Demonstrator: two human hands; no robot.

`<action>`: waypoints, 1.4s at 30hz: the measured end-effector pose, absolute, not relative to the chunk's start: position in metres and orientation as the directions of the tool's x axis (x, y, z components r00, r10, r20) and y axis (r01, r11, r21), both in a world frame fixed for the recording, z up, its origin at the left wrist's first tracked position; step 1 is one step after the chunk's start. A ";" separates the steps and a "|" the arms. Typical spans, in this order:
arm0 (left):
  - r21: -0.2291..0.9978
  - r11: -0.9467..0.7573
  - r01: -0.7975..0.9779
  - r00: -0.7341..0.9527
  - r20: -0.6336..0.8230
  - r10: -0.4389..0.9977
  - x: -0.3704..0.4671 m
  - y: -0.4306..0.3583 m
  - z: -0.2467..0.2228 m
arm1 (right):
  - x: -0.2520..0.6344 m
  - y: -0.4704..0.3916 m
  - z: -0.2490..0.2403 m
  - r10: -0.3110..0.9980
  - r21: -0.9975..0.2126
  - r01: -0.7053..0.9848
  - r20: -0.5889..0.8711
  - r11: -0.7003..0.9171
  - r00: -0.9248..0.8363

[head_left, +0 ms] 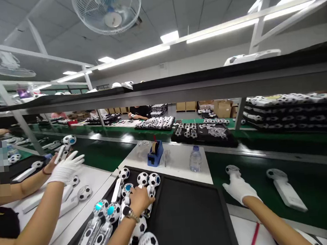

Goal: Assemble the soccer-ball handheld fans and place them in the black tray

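My left hand, bare with a watch on the wrist, is closed around a soccer-ball handheld device among similar devices on a black tray. Several of these have clear handles and blue discs on their ball heads. Over the green conveyor, my right hand wears a white glove. Its thumb is spread, and its fingers are wrapped at a soccer-ball head; the rest of that item is hidden beneath the hand. Another white device lies on the conveyor to the right.
Behind the tray are a blue tape dispenser and a water bottle. At left, a co-worker's gloved hand is beside a device. A metal shelf spans above; a red strip lies at lower right.
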State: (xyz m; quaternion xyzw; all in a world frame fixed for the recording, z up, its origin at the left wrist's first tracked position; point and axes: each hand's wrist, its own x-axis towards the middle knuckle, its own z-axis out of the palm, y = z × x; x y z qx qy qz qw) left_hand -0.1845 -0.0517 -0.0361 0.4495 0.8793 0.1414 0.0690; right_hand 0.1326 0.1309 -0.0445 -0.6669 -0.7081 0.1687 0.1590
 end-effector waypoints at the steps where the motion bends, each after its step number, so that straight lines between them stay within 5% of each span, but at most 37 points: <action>1: 0.281 0.574 0.769 -0.594 -0.015 0.804 -0.191 -0.049 -0.040 | 0.132 0.132 -0.043 0.997 -0.445 0.893 0.005 0.070 -0.075; 6: 0.180 0.594 0.784 -0.606 0.015 0.796 -0.191 -0.044 -0.046 | 0.124 0.112 -0.036 0.977 -0.470 0.858 0.054 0.209 -0.208; 9: 0.168 0.584 0.794 -0.598 0.040 0.801 -0.180 -0.048 -0.042 | 0.123 0.076 -0.029 0.938 -0.634 0.728 -0.012 0.260 -0.345; 13: 0.227 0.487 0.843 -0.509 0.044 0.860 -0.163 -0.048 -0.021 | 0.121 0.032 -0.014 0.842 -0.866 0.491 -0.195 0.092 -0.502; 15: 0.310 0.377 0.873 -0.415 0.065 0.907 -0.146 -0.047 -0.001 | 0.118 0.018 -0.007 0.804 -0.926 0.378 -0.208 0.023 -0.558; 18: 0.657 0.077 0.750 -0.167 0.076 0.983 -0.108 -0.049 0.035 | 0.111 0.004 -0.001 0.719 -0.988 0.080 -0.152 -0.134 -0.679; 20: 0.893 -0.055 0.447 0.038 0.043 0.998 -0.079 -0.052 0.056 | 0.108 -0.005 0.001 0.637 -0.935 -0.183 -0.057 -0.305 -0.769; 22: 0.984 -0.081 0.156 0.143 0.058 0.988 -0.055 -0.054 0.070 | 0.109 -0.011 0.004 0.632 -0.811 -0.387 0.028 -0.439 -0.775; 28: 0.943 0.057 -0.329 -0.047 -0.077 0.996 -0.020 -0.042 0.053 | 0.131 -0.004 0.019 0.800 -0.704 -0.477 -0.220 -0.527 -0.559; 34: 0.841 0.176 -0.511 -0.001 -0.205 0.979 0.000 -0.030 0.012 | 0.144 0.014 0.030 0.726 -0.528 -0.508 -0.393 -0.680 -0.564; 42: 0.816 0.167 -0.554 0.090 -0.141 0.986 -0.005 -0.027 0.010 | 0.143 0.015 0.031 0.719 -0.557 -0.473 -0.400 -0.683 -0.568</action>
